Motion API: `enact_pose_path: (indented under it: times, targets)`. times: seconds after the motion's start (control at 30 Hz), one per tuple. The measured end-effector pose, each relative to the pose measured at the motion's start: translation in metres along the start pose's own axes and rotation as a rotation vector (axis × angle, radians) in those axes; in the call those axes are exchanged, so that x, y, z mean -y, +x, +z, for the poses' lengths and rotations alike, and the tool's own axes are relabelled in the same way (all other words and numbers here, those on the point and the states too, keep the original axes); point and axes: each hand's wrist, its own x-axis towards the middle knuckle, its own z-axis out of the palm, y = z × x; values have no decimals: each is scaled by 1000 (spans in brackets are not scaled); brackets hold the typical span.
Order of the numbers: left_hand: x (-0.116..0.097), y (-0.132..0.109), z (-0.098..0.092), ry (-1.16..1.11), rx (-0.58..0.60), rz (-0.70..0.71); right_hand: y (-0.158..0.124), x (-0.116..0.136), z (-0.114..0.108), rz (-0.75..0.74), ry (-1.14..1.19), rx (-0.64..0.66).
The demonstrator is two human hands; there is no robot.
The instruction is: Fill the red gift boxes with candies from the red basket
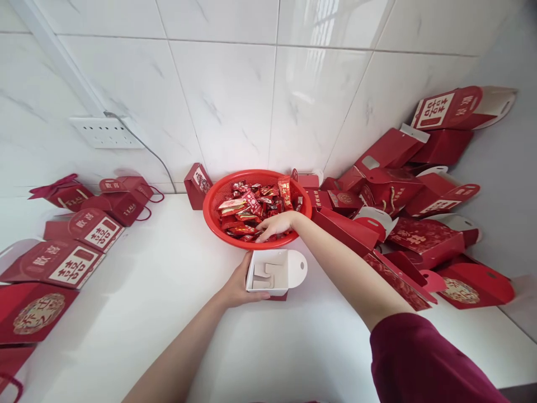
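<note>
A red plastic basket (213, 210) full of red-wrapped candies (251, 204) stands on the white table against the tiled wall. My right hand (274, 225) reaches into its near side with the fingers curled down among the candies; what they hold is hidden. Just in front of the basket, my left hand (237, 285) grips the left side of an open gift box (274, 272), which is white inside and red outside, with its top flap standing open to the right. The box looks empty inside.
Several closed red gift boxes (73, 263) with cord handles lie at the left. A heap of flat and open red boxes (403, 196) fills the right corner. A wall socket (104, 132) with a cable sits on the tiles.
</note>
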Motion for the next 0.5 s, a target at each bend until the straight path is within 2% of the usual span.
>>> enact_pose_path:
  times: [0.13,0.33,0.43,0.5]
  targets:
    - [-1,0,1,-42,21,1,-10,-6,-2,-154,66,-185]
    - [-5,0,2,-70,13,19,-25,-15,15,-308,195,-539]
    - [-7,-1,2,-81,20,15,-28,-16,21,-421,287,-665]
    - [-9,-1,2,-83,19,9,-28,-17,23,-505,432,-690]
